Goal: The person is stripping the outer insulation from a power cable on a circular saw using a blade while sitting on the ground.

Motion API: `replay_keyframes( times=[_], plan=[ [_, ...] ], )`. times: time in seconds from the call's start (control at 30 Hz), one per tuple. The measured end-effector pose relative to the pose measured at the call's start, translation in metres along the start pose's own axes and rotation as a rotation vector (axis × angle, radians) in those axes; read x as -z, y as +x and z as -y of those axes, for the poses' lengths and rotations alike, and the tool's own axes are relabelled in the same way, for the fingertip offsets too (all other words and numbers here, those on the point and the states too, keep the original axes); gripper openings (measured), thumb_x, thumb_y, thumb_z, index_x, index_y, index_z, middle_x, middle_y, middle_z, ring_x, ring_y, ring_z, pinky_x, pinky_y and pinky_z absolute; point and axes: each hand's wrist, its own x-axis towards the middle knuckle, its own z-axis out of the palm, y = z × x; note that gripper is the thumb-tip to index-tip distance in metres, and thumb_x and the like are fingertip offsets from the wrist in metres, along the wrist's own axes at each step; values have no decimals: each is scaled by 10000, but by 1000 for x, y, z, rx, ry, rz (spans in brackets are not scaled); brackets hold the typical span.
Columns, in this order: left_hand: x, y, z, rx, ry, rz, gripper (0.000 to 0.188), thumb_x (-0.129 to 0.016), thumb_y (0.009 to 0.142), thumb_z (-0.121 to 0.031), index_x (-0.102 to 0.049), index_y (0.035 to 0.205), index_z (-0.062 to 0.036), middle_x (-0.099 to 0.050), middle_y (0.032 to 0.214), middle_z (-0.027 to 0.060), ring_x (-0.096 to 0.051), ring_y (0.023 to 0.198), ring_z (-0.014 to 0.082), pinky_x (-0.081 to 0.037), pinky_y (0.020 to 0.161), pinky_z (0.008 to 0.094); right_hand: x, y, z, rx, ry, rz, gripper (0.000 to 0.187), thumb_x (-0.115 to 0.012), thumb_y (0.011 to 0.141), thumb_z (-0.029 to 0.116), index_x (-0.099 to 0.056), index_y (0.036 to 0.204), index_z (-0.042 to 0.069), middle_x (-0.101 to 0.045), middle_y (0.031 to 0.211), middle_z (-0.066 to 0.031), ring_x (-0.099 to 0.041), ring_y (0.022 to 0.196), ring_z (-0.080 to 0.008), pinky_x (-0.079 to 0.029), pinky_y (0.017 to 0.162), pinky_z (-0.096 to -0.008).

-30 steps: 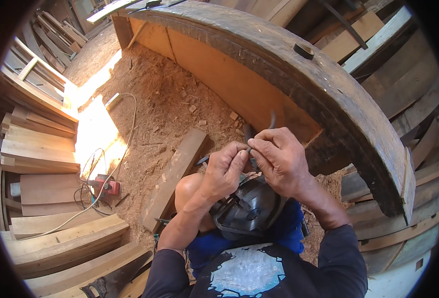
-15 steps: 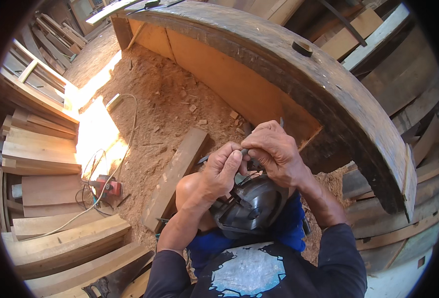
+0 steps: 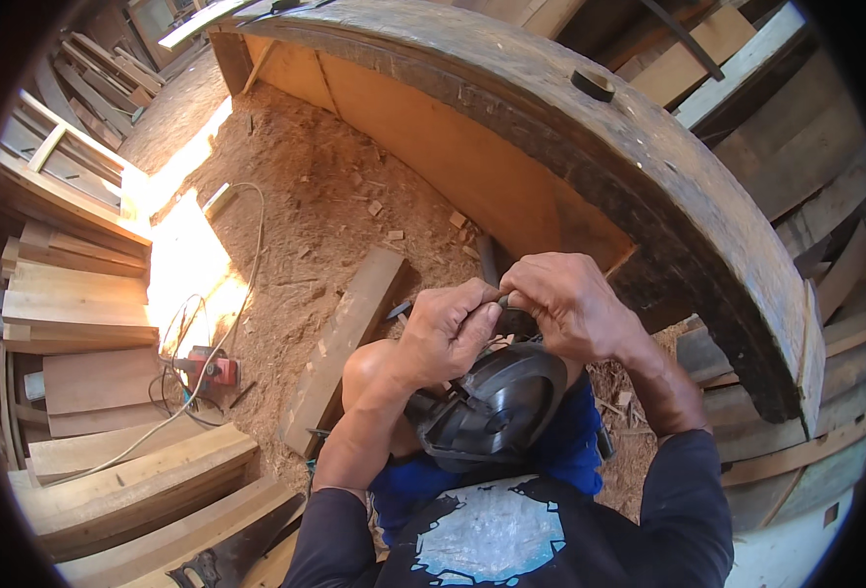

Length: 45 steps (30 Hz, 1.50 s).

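Both hands meet above my lap, fingers bent and pressed together. My left hand [image 3: 450, 330] pinches one side of a small dark piece [image 3: 504, 303], apparently the end of a cord. From the other side my right hand [image 3: 572, 306] grips it too; the fingers hide most of the piece. Just below the hands, a dark circular saw [image 3: 511, 400] with a round guard rests on my lap between my knees.
A wooden beam [image 3: 345, 348] lies on the sawdust-covered floor. Beyond my hands curves a heavy workbench [image 3: 668, 186] bearing a dark tape roll [image 3: 593, 86]. At left are stacked boards [image 3: 80, 304], a red corded power tool [image 3: 210, 369] and a handsaw [image 3: 227, 554].
My right hand has shifted slightly right and rolled over, its knuckles now more level. My left hand has moved a little right, and more of the saw's round guard shows.
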Motion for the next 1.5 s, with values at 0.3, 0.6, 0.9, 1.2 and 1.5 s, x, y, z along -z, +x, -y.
replay_keyframes(
  times=[0.3,0.6,0.9,1.2,1.5],
  plan=[
    [12,-1,9,123,-307,237,282,-528,1042,-215,-666,951,13,-641,758,65,-631,634,136,-508,612,277,-3,10,-28,-127,649,271,462,-516,1057,415,-634,903,-4,-588,709,-68,-530,639,-165,-431,605,-339],
    [7,-11,15,28,-410,136,313,-519,1060,-239,-659,973,27,-655,852,62,-641,684,116,-520,646,266,-46,-6,-30,-361,1396,189,365,-572,1055,347,-680,938,18,-599,771,57,-437,671,-23,-338,577,-206],
    [1,-10,8,129,-328,53,199,-542,1043,-147,-647,1004,17,-628,770,58,-617,664,113,-499,615,273,-21,-3,-17,-289,674,-142,160,-707,945,161,-695,1040,32,-654,898,-23,-572,797,-118,-454,698,-295],
    [-4,-11,4,187,-335,4,221,-505,1052,-168,-619,957,-4,-588,693,20,-571,641,78,-468,599,258,-15,-3,1,25,52,-255,292,-754,767,-26,-715,1044,56,-678,981,-75,-631,934,-320,-501,832,-419],
    [-1,-17,12,140,-433,43,254,-505,1061,-213,-632,956,-19,-583,726,-1,-539,654,60,-457,623,234,-30,-2,-22,-329,963,63,138,-608,931,-68,-698,1030,-34,-691,910,-36,-606,911,-77,-507,840,-279]
  ],
)
